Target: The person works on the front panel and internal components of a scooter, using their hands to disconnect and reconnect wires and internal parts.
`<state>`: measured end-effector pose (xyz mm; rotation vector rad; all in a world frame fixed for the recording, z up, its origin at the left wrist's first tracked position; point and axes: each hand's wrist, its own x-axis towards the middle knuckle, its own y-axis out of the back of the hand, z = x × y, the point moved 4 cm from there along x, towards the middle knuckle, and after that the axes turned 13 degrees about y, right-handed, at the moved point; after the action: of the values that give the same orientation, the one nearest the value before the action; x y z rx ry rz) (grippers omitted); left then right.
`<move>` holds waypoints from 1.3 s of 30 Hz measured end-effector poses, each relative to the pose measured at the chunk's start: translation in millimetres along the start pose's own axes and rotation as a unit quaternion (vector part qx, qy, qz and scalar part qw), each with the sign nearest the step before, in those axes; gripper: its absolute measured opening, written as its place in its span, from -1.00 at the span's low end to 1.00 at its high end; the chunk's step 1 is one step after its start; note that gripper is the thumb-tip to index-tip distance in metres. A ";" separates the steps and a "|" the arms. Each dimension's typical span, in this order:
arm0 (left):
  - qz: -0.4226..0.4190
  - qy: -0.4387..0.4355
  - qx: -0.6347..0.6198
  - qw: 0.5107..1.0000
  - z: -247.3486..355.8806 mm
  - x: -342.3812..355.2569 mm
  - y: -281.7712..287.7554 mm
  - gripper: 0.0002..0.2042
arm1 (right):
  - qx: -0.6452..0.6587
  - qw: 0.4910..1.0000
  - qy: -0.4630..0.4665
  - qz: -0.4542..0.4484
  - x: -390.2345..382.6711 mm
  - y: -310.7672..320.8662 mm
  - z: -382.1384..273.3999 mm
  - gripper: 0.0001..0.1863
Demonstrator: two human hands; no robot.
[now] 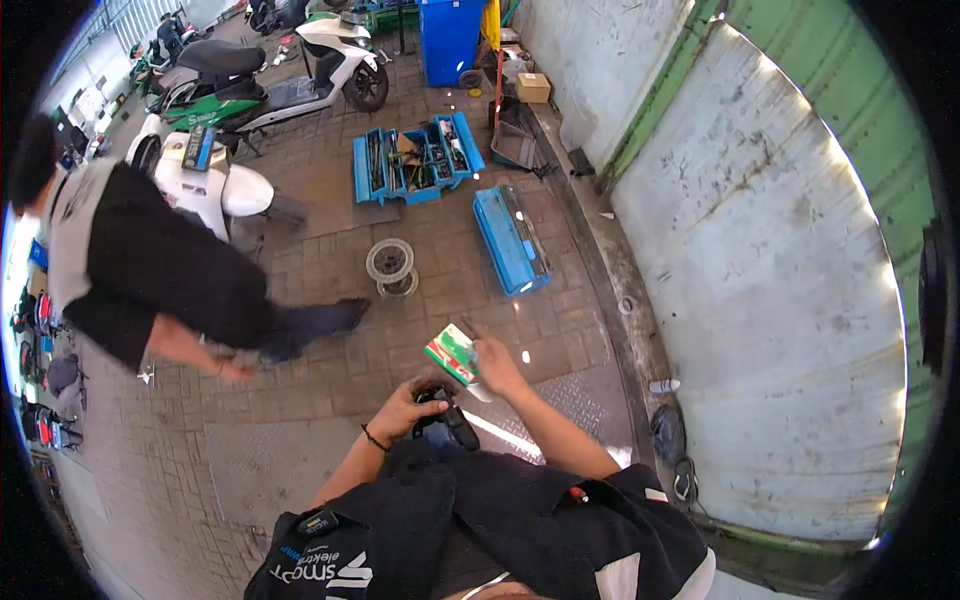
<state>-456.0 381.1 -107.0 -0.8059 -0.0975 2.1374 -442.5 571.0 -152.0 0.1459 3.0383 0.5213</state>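
Note:
My left hand (pixel 404 408) is closed around a black, chunky part (pixel 458 428) in front of my body; its exact kind is hard to make out. In my right hand (pixel 494 364) is a small green, white and red cardboard box (pixel 452 352), held by its right side and tilted. A pale flap seems to stick out at the box's lower end. Beyond my hands, a round metal wheel hub (pixel 390 260) stands on the paving.
A blue toolbox (pixel 410 165) lies opened with tools in it, near a closed blue toolbox (pixel 505 240). To the left a person (pixel 170 250) walks past a white scooter (pixel 225 185). A metal wall (pixel 750 250) runs along the right; shoes (pixel 668 432) lie at its foot.

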 end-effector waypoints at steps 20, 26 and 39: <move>0.088 0.062 -0.076 0.991 281.0 435.1 306.0 -0.53 | 0.377 0.880 -0.163 0.237 458.9 192.1 113.3 -0.54; 0.309 0.082 -0.260 0.911 271.3 488.5 431.4 -0.65 | 0.327 0.904 -0.129 0.243 647.5 252.5 150.6 -0.50; 0.523 0.093 -0.388 0.754 321.0 572.7 592.9 -0.72 | 0.219 0.966 -0.096 0.098 997.2 268.3 117.4 -0.56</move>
<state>-1303.0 476.5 -344.0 -1.8946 -0.5783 3.0691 -1403.0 963.6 -211.2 0.4863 2.9084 -0.1612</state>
